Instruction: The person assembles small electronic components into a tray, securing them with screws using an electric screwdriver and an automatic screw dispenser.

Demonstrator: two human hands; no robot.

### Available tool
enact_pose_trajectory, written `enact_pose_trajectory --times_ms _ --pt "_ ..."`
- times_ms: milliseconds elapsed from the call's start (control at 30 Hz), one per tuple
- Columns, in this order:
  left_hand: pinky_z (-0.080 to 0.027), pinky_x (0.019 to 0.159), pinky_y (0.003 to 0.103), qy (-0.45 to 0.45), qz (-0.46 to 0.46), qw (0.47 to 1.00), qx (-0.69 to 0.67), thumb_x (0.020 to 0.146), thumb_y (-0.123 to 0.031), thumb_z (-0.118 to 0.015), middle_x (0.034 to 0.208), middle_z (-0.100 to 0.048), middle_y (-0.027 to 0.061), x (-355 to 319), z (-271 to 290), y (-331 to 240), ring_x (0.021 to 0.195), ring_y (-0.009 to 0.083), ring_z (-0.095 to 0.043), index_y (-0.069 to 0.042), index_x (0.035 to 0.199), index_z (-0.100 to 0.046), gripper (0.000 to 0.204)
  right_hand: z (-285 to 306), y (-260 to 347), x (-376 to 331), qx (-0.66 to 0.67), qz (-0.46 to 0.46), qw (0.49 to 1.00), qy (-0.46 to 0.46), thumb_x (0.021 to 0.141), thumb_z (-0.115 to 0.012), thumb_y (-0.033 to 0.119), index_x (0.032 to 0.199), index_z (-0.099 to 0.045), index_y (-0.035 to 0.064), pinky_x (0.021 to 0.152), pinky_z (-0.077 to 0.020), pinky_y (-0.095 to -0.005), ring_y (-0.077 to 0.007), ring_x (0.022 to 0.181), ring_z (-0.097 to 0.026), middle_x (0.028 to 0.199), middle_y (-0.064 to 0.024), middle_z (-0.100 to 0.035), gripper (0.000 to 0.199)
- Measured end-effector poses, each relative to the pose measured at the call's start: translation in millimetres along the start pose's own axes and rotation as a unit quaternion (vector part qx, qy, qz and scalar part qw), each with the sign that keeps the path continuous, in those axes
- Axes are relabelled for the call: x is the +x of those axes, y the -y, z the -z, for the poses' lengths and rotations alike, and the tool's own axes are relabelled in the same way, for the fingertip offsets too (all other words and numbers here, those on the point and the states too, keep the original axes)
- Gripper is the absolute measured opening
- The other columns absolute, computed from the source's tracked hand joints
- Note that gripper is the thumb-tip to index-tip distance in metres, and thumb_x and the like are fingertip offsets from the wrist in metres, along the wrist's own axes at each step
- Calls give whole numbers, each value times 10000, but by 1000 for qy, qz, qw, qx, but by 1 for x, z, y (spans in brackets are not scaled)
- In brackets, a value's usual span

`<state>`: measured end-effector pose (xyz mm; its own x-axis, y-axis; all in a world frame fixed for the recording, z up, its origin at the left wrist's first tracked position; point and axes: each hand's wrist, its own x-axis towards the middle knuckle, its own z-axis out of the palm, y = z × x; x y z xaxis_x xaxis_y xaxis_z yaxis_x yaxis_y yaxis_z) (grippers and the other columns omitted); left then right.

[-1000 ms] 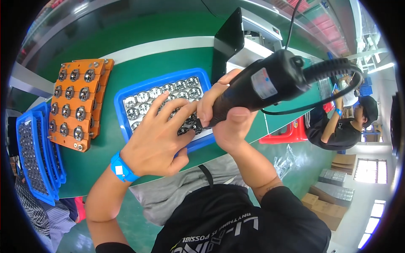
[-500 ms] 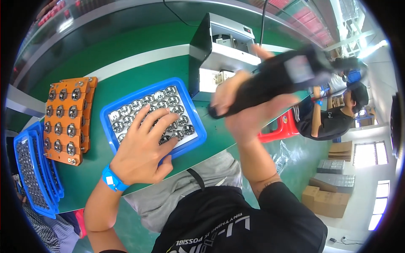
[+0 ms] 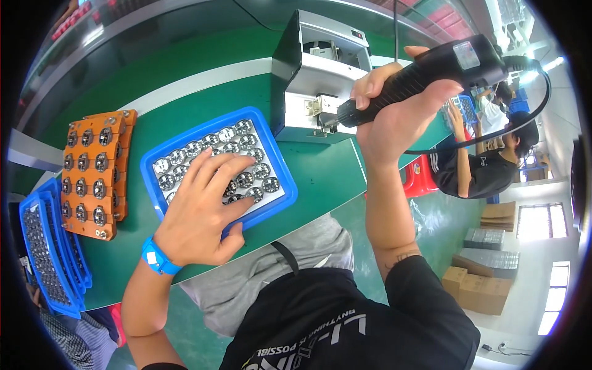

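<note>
- The left hand (image 3: 200, 213) is open, its fingers loosely spread and bent above the near part of a blue tray (image 3: 285, 200); whether a fingertip presses on anything there cannot be told.
- A blue wristband (image 3: 161, 256) is around the left wrist.
- The blue tray lies on the green counter (image 3: 320, 179), in front of the person, and holds rows of round, shiny metal parts (image 3: 245, 179) on a white liner; the left hand covers some of them.
- The right hand (image 3: 401, 117) is closed around a black power tool (image 3: 404, 86), which is tilted, with its narrow end low to the left and its thick end up to the right.
- A black cord (image 3: 493, 140) loops from the thick end of the tool.
- The tool's narrow end is at the metal front piece of a grey and black machine (image 3: 317, 74), beyond the tray to the right; contact cannot be told.
- To the left of the tray are orange racks (image 3: 92, 177) carrying small metal parts in rows.
- Farther left, stacked blue trays (image 3: 46, 253) are filled with small dark parts.
- Off to the right are a red stool (image 3: 418, 177) and another person (image 3: 487, 169) in black.
</note>
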<state>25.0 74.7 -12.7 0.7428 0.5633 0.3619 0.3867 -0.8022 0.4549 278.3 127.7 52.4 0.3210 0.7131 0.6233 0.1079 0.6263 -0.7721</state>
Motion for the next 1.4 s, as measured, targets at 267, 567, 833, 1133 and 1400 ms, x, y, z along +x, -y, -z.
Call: enact_pose_trajectory --times_ms 267,567,833,1133,1400 --pt "-334 1096 589 -8 13 1000 -4 579 -154 -608 1298 -516 220 1 0 0 1229 396 -487 7 854 -713 335 -5 -6 1 24 -5 1000 6 941 -278 756 1155 -420 58 474 -392 -337 -191 445 -429 557 -82 -462 744" --pt "-325 1103 590 -14 26 999 -13 550 -157 -616 1315 -503 223 -8 -1 -2 1249 410 -461 14 858 -704 363 -2 -1 -13 23 -83 995 48 953 -297 738 1168 -424 77 503 -380 -326 -172 449 -407 571 -62 -448 707" --pt "-359 1072 576 -31 10 999 -42 533 -127 -602 1344 -488 231 -12 -4 5 1252 441 -447 25 887 -698 397 -33 10 -92 170 -173 963 120 769 -277 917 1218 -387 124 483 -408 -329 -174 419 -418 546 -52 -458 917" --pt "-318 1111 579 -30 17 999 -40 565 -148 -622 1330 -485 207 -13 -6 6 1272 396 -434 32 829 -708 331 -47 8 -110 118 -213 958 149 749 -287 923 1219 -361 127 466 -401 -298 -175 419 -426 552 -58 -469 927" --pt "-316 1115 572 -28 18 999 -31 576 -161 -616 1331 -487 203 -13 -7 5 1272 392 -434 30 821 -707 324 -46 4 -111 121 -212 960 139 740 -300 928 1207 -351 133 480 -416 -304 -174 423 -432 552 -55 -469 923"
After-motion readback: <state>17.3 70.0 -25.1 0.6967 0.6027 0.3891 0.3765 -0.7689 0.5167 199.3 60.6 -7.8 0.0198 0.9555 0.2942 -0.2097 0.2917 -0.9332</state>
